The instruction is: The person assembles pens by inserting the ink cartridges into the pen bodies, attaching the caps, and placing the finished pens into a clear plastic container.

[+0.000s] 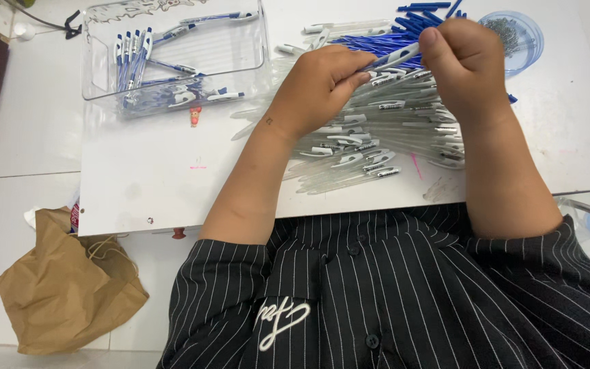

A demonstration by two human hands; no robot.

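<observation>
A clear pen barrel [396, 57] with a blue inner part is held above the far middle of the white surface [138, 171], pinched at one end by the left hand [319, 85] and at the other by the right hand [466, 61]. Both grips are closed on it: the left fingertips [360, 76] are pressed to its lower end, and the right thumb and fingers are wrapped round its upper end.

Beneath the hands, a heap of clear barrels with white clips [377, 140] is spread from the middle of the surface toward its near edge. A bundle of blue refills [418, 17] is laid at the far edge, just behind the hands, and a round clear dish of small metal springs [513, 34] is set near the far right corner.

At the far left, a clear plastic tray [172, 58] is seen with finished blue-and-white pens [131, 51] lying in it. A crumpled brown paper bag [63, 294] is left on the tiled floor beside the near left corner.
</observation>
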